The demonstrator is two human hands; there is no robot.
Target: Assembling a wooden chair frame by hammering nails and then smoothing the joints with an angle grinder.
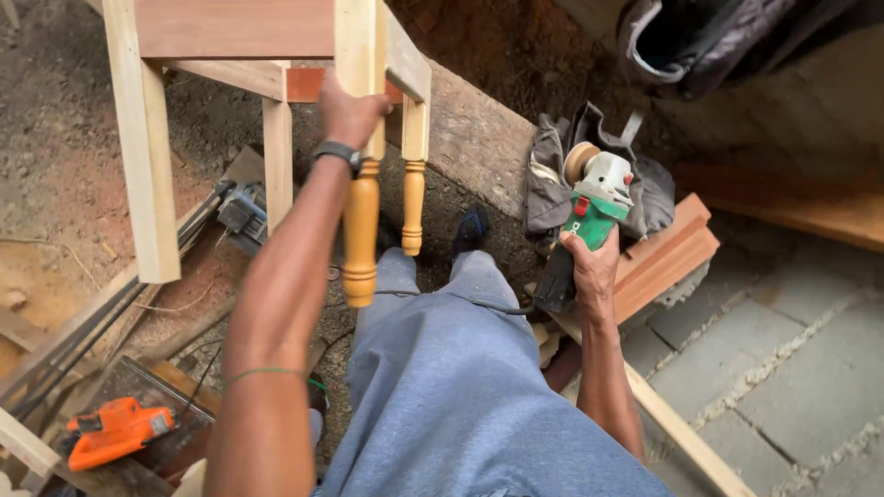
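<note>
The pale, unfinished wooden table frame with turned, orange-stained legs [276, 55] stands in the upper left of the frame on bare earth. The left hand [348, 115] is wrapped tight around the square upper part of its nearest leg, above the rounded turning; a dark watch [337, 153] sits on that wrist. Right of centre, the right hand [589, 269] has a closed grip on the body of a green and white angle grinder with a round tan sanding disc [594, 198], held well apart from the frame, over reddish wooden planks [668, 258]. A grey cloth [552, 175] lies behind the grinder. An orange power tool [115, 430] rests at lower left.
</note>
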